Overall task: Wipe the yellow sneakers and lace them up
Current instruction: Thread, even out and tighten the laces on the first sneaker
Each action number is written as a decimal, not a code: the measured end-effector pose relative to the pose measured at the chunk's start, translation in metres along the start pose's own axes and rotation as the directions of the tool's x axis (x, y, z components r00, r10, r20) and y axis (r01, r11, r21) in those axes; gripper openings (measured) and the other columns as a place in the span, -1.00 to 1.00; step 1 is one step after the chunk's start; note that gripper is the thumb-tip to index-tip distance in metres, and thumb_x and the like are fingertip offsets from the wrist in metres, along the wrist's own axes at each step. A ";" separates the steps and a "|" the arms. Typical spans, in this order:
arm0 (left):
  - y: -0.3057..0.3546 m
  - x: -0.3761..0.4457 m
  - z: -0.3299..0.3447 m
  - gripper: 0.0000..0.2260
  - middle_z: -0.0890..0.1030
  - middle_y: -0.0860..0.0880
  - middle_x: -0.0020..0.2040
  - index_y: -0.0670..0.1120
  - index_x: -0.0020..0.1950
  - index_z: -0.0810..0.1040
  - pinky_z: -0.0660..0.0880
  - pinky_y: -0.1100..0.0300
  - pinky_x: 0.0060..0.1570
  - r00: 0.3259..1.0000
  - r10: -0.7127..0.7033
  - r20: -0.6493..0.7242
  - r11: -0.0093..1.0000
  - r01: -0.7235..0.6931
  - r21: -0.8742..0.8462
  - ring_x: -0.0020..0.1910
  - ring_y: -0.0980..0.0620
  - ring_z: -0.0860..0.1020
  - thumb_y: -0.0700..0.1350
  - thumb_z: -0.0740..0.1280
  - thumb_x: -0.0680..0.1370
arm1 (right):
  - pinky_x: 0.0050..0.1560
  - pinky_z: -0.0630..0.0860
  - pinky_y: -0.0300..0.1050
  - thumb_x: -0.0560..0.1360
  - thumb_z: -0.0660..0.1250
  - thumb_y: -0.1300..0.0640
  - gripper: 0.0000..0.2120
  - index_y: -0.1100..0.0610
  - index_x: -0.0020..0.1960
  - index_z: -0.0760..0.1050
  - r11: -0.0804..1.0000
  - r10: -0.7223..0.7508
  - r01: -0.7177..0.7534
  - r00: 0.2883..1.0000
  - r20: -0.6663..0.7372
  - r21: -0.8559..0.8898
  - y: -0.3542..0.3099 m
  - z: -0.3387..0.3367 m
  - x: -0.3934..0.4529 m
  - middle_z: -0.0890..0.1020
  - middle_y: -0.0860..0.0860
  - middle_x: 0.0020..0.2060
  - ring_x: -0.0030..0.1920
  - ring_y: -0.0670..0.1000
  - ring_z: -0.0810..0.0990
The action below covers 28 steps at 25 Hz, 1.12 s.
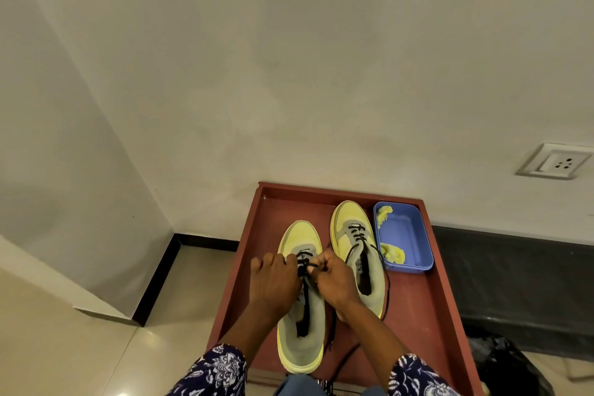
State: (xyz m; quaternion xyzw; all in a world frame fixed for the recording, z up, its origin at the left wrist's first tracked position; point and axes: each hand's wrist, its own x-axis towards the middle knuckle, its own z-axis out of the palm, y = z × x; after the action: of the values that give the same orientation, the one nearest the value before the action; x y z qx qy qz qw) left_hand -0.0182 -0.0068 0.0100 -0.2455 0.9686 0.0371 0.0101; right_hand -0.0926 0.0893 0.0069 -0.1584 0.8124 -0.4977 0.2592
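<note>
We see a red-brown rimmed worktop [427,315] carrying two yellow sneakers [300,344] side by side, with a blue tub [405,236] just beside the right sneaker [348,219].
</note>
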 end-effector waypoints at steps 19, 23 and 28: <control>-0.023 0.001 0.010 -0.98 0.44 0.05 -0.15 0.02 -0.08 0.30 0.26 0.06 0.06 0.994 -0.003 0.110 0.920 0.046 -0.390 -0.12 0.05 0.41 -0.08 0.12 0.55 | -0.37 0.61 0.01 0.50 0.13 0.24 -0.94 0.16 -0.15 0.33 0.988 0.116 -0.129 0.985 -0.131 -0.089 0.000 -0.002 -0.001 0.58 0.21 -0.19 -0.28 0.14 0.60; -0.031 -0.002 0.019 -0.91 0.47 0.06 -0.22 0.03 -0.19 0.33 0.36 0.00 0.05 0.985 -0.057 0.160 0.893 0.122 -0.434 -0.17 0.05 0.44 -0.04 0.14 0.51 | -0.25 0.60 0.17 0.51 0.10 0.20 -0.95 0.16 -0.12 0.28 0.958 0.044 -0.072 0.994 -0.105 -0.276 0.009 -0.002 -0.002 0.59 0.26 -0.23 -0.24 0.27 0.61; -0.025 -0.006 0.007 -0.85 0.48 -0.01 -0.27 -0.09 -0.17 0.44 0.36 0.44 -0.36 0.951 -0.148 0.271 0.288 0.304 -0.908 -0.31 0.13 0.39 -0.30 0.20 0.56 | -0.27 0.58 0.06 0.50 0.15 0.24 -0.94 0.10 -0.07 0.34 0.958 0.012 -0.012 1.000 -0.002 -0.287 0.009 -0.009 -0.004 0.56 0.15 -0.30 -0.29 0.22 0.60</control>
State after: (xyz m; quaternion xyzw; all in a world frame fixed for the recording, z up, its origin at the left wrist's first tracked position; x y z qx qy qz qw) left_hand -0.0009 -0.0256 0.0020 -0.3364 0.7178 0.6062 -0.0637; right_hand -0.0944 0.1019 0.0037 -0.1895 0.8770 -0.3730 0.2363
